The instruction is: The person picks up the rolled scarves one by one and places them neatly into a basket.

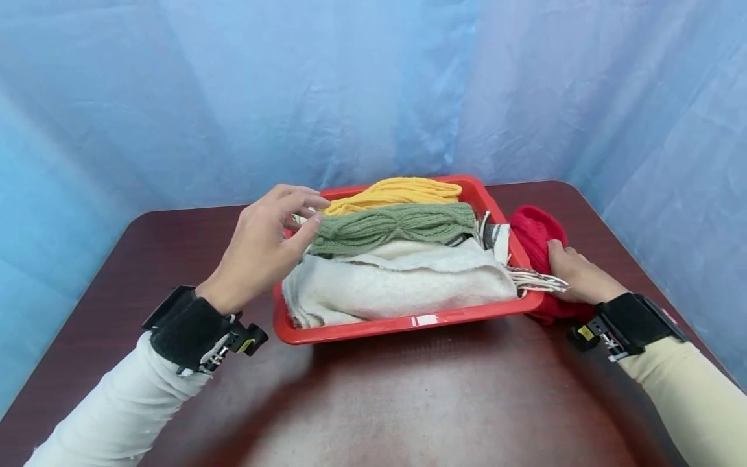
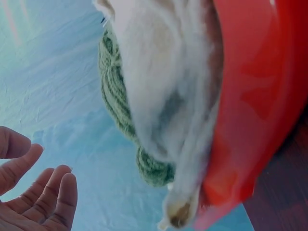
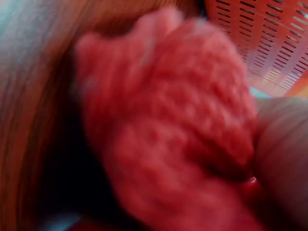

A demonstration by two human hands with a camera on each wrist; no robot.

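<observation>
A red tray (image 1: pixel 408 322) on the dark wooden table (image 1: pixel 408 402) holds folded knitwear: a yellow knit (image 1: pixel 397 192) at the back, a green knit (image 1: pixel 397 226) in the middle and a cream cloth (image 1: pixel 397 285) in front. My left hand (image 1: pixel 303 211) hovers at the left end of the green knit (image 2: pixel 115 101), and its fingers (image 2: pixel 38 192) are spread and hold nothing. Just right of the tray, my right hand (image 1: pixel 569 272) grips a red knit (image 1: pixel 533 233). That red knit (image 3: pixel 163 120) fills the blurred right wrist view.
A striped cloth with a white fringe (image 1: pixel 496 237) hangs over the tray's right rim, near my right hand. The tray's perforated wall (image 3: pixel 269 43) is close beside the red knit. Blue sheeting (image 1: pixel 373 84) closes off the table's back and sides.
</observation>
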